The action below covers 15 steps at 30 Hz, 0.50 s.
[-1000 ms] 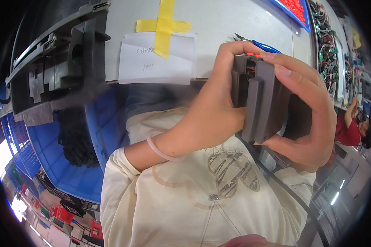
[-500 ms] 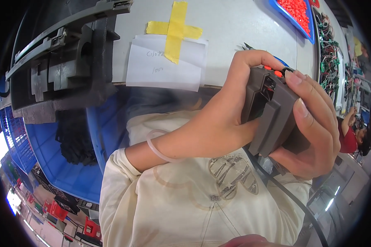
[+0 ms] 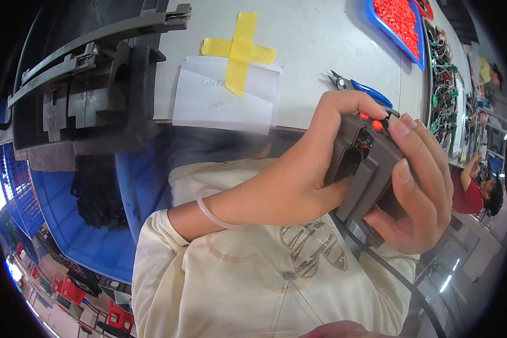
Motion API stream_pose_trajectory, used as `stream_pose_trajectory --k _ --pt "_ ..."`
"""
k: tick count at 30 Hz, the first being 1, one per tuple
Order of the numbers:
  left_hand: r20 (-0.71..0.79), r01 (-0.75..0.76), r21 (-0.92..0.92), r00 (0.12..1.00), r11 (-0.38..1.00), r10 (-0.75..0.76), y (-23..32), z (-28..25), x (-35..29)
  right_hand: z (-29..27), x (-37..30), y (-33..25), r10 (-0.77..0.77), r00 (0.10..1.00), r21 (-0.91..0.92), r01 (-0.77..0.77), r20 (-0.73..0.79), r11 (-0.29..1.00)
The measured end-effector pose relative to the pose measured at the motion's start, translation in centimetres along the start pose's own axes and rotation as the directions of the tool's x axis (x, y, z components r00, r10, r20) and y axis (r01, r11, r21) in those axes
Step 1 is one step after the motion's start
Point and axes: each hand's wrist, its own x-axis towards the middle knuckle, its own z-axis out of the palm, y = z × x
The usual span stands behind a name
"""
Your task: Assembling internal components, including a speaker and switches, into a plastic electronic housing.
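Both hands hold a dark grey plastic housing (image 3: 367,180), tilted in front of my body. My left hand (image 3: 328,141) grips its left side. The thumb reaches into the open slot, and the index finger bends over the top end beside two small orange-red buttons (image 3: 377,125). Around the right side curls my right hand (image 3: 425,194), with its fingertips on the top end and front face. Inside the opening, a bit of red wire and a green part show. A black cable (image 3: 397,272) runs down to the lower right below the housing.
Blue-handled cutters (image 3: 369,90) lie on the table (image 3: 315,34) beyond my hands. A blue tray (image 3: 372,17) holds small red pieces; wired circuit boards (image 3: 444,84) lie farther right. Yellow tape (image 3: 240,53) fixes paper (image 3: 219,110). Left are grey plastic parts (image 3: 87,96) and a blue bin (image 3: 67,208).
The view has shifted a little, and the housing sits slightly lower and more to the left in it. More of the cutters shows beyond my left hand. Both hands keep their hold.
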Motion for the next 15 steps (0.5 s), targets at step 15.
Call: stream_pose_trajectory --k 15 --pt "0.165 0.037 -0.077 0.986 0.996 -0.024 -0.03 -0.94 -0.16 0.08 0.09 0.14 0.045 0.999 0.119 -0.042 -0.019 0.992"
